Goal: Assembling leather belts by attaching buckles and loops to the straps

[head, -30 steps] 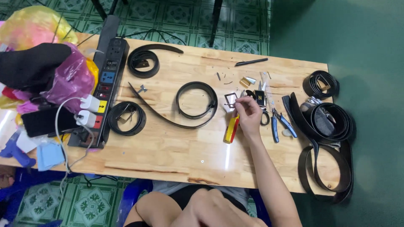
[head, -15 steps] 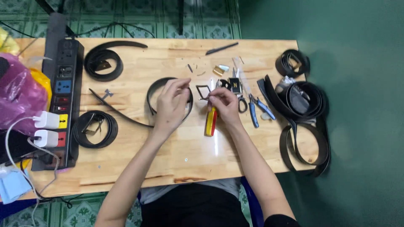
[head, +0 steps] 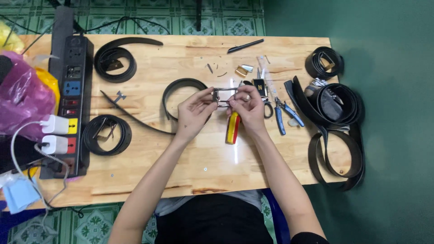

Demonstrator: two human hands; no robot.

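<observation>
Green tiled floor, wooden worktop [head: 149, 176]. Both hands hold a metal belt buckle [head: 224, 96] just above the red-yellow tool [head: 233, 128]: left hand [head: 194, 113] grip pinching the buckle's left end, right hand [head: 247, 106] grip pinching its right end (fingertips only). Black belt strap [head: 177, 88] curls left of the buckle, blue pliers [head: 284, 113] right of it. Risk: so light a pinch could slip, dropping the buckle among the small parts.

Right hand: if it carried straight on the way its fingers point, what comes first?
The right hand points up-left; past the metal buckle frame it grips, probably the small loose metal bits, though depth is unclear.
</observation>
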